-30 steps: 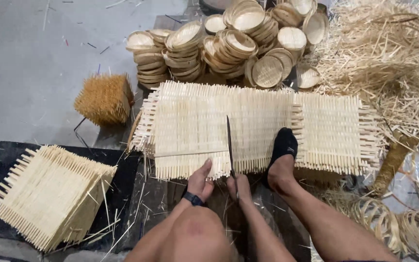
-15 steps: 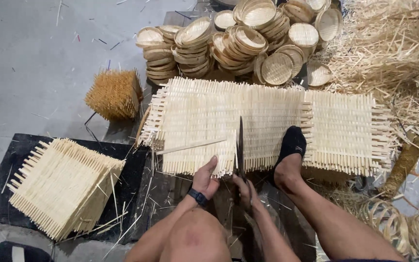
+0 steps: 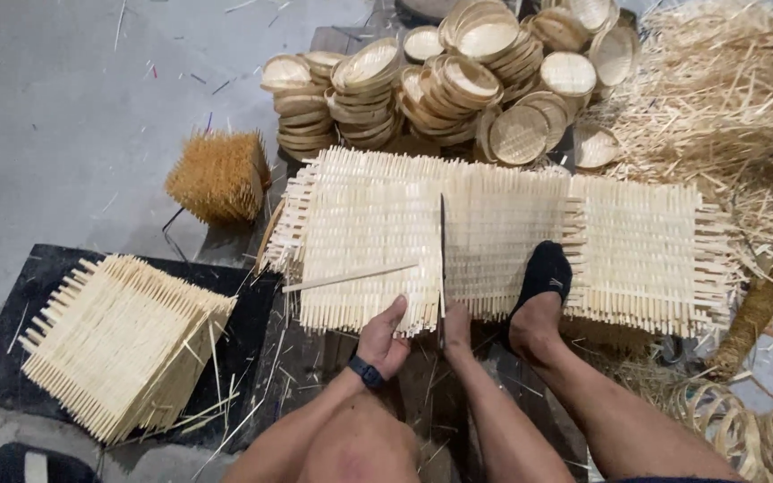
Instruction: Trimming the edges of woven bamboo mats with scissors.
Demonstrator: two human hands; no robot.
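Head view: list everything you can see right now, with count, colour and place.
woven mat: one long strip, pale straw, floor centre, under hands and foot
knife: one, dark blade, upright across the mat
loose splint: one, pale, lying on the mat left of the blade
stack of cut mat squares: one pile, pale, on the black board at lower left
black board: one, lower left
round baskets: many, tan, stacked at top centre
bundle of sticks: one, golden brown, left of the mat
loose straw: heap, pale, upper right
woven rings: several, tan, lower right
left hand: on the mat's near edge, dark wristband
right hand: at the knife's lower end
foot: one, black sock, pressing the mat
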